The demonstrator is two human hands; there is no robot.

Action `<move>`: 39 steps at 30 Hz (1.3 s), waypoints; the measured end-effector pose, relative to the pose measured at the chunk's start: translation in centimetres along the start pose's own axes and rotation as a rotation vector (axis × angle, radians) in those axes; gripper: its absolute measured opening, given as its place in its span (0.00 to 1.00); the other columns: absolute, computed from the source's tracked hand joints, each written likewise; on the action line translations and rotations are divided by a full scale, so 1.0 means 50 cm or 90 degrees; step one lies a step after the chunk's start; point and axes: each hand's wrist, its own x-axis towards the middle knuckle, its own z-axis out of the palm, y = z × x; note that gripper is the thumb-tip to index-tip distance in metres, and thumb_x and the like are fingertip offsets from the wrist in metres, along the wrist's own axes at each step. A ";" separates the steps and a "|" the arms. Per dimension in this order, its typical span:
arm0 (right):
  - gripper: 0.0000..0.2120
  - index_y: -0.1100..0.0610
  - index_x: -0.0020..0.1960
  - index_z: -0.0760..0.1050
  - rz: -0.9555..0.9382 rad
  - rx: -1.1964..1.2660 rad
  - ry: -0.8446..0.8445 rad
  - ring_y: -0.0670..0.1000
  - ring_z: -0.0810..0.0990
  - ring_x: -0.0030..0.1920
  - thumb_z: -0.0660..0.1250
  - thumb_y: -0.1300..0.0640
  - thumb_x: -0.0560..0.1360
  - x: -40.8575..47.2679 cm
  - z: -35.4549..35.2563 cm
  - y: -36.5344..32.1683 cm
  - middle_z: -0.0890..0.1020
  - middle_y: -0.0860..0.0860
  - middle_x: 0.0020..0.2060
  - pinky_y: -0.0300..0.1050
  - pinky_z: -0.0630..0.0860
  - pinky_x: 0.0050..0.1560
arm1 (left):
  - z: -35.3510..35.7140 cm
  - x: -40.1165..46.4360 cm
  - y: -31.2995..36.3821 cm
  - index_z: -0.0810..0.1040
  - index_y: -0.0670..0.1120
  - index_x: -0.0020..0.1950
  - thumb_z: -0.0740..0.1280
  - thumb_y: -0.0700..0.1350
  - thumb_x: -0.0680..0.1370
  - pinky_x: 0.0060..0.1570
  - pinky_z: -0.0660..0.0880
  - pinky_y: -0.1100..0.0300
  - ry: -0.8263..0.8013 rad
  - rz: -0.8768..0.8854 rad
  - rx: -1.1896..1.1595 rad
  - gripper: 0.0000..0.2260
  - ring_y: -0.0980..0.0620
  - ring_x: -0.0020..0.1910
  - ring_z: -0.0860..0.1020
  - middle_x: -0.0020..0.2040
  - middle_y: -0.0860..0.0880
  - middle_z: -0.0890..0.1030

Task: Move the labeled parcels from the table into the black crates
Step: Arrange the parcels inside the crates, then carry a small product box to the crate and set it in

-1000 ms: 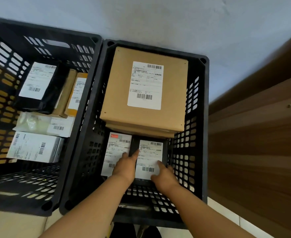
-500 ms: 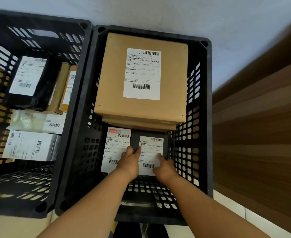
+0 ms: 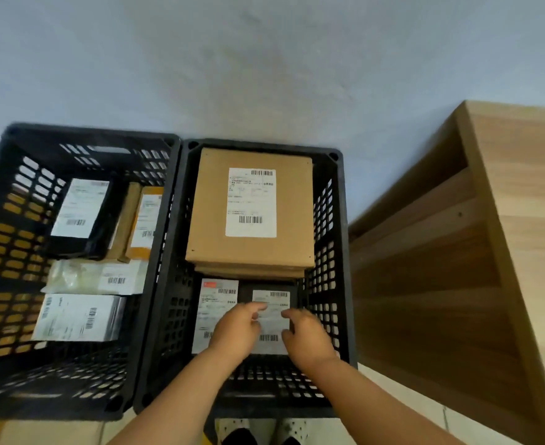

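Two black crates stand side by side on the floor. In the right crate [image 3: 345, 252] a small black parcel [image 3: 272, 297] with a white label lies at the near end, next to a white-labelled parcel [image 3: 215, 303]. A large brown box [image 3: 207, 220] fills the far end on top of other flat boxes. My left hand [image 3: 236, 332] and right hand [image 3: 306, 338] are over the black parcel's label, fingers loosely bent, gripping nothing that I can see. The left crate [image 3: 165, 220] holds several labelled parcels.
In the left crate lie a black bag [image 3: 81, 210], an orange envelope [image 3: 146, 220], a clear bag [image 3: 94, 277] and a white box [image 3: 75, 317]. A wooden table [image 3: 505, 252] stands to the right. My feet [image 3: 255, 431] are just behind the right crate.
The camera has tilted up and the crates sit lower in view. My hands, which lay flat on the black parcel, have eased off it with fingers bent.
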 end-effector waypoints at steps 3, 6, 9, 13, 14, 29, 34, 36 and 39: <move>0.19 0.52 0.69 0.70 -0.052 -0.002 0.049 0.48 0.69 0.66 0.59 0.60 0.79 -0.069 -0.068 -0.040 0.72 0.49 0.66 0.38 0.67 0.64 | -0.051 -0.061 0.068 0.74 0.54 0.65 0.60 0.40 0.80 0.55 0.73 0.60 0.039 0.043 -0.012 0.16 0.54 0.55 0.75 0.58 0.52 0.76; 0.18 0.50 0.67 0.72 -0.075 0.000 0.102 0.46 0.69 0.65 0.59 0.59 0.79 -0.149 -0.150 -0.069 0.73 0.46 0.64 0.39 0.68 0.63 | -0.108 -0.122 0.145 0.74 0.54 0.65 0.60 0.41 0.79 0.55 0.74 0.59 0.059 0.088 0.007 0.16 0.55 0.54 0.75 0.57 0.54 0.77; 0.16 0.51 0.65 0.73 -0.080 0.023 0.146 0.46 0.71 0.64 0.60 0.60 0.79 -0.230 -0.237 -0.081 0.74 0.46 0.62 0.39 0.68 0.64 | -0.162 -0.185 0.223 0.74 0.54 0.65 0.60 0.42 0.80 0.55 0.74 0.59 0.072 0.135 0.040 0.15 0.56 0.54 0.75 0.56 0.55 0.76; 0.17 0.50 0.66 0.73 -0.085 0.035 0.208 0.46 0.70 0.65 0.60 0.60 0.79 -0.329 -0.351 -0.070 0.74 0.46 0.62 0.40 0.68 0.65 | -0.213 -0.263 0.336 0.73 0.52 0.66 0.59 0.42 0.81 0.51 0.73 0.62 0.081 0.206 0.075 0.15 0.57 0.54 0.74 0.57 0.55 0.77; 0.17 0.50 0.66 0.73 -0.090 0.035 0.225 0.46 0.70 0.65 0.60 0.60 0.79 -0.352 -0.379 -0.064 0.74 0.46 0.62 0.40 0.67 0.65 | -0.218 -0.280 0.366 0.73 0.52 0.66 0.59 0.43 0.81 0.51 0.72 0.63 0.086 0.226 0.080 0.15 0.58 0.53 0.74 0.57 0.55 0.77; 0.15 0.48 0.62 0.75 -0.087 0.148 0.467 0.44 0.72 0.62 0.62 0.60 0.78 -0.746 -0.705 0.329 0.73 0.43 0.60 0.35 0.68 0.59 | 0.072 -0.545 0.862 0.75 0.54 0.63 0.64 0.52 0.78 0.42 0.69 0.66 0.149 0.431 0.127 0.15 0.61 0.48 0.74 0.50 0.59 0.76; 0.14 0.49 0.62 0.75 -0.048 0.147 0.519 0.44 0.73 0.61 0.62 0.60 0.78 -0.860 -0.799 0.528 0.74 0.43 0.60 0.34 0.67 0.57 | 0.267 -0.617 1.000 0.77 0.52 0.63 0.66 0.53 0.75 0.51 0.77 0.57 0.097 0.462 0.067 0.17 0.60 0.48 0.76 0.48 0.59 0.76; 0.14 0.48 0.63 0.75 -0.031 0.137 0.531 0.44 0.73 0.61 0.62 0.59 0.79 -0.894 -0.833 0.594 0.74 0.43 0.61 0.34 0.67 0.56 | 0.330 -0.636 1.040 0.77 0.53 0.61 0.67 0.52 0.74 0.51 0.77 0.56 0.103 0.470 0.065 0.16 0.60 0.47 0.76 0.47 0.59 0.77; 0.15 0.49 0.63 0.75 -0.017 0.135 0.543 0.44 0.73 0.61 0.62 0.59 0.79 -0.921 -0.881 0.670 0.74 0.44 0.62 0.35 0.68 0.58 | 0.397 -0.648 1.086 0.76 0.54 0.62 0.66 0.52 0.75 0.50 0.77 0.59 0.088 0.468 0.073 0.15 0.61 0.48 0.76 0.49 0.59 0.77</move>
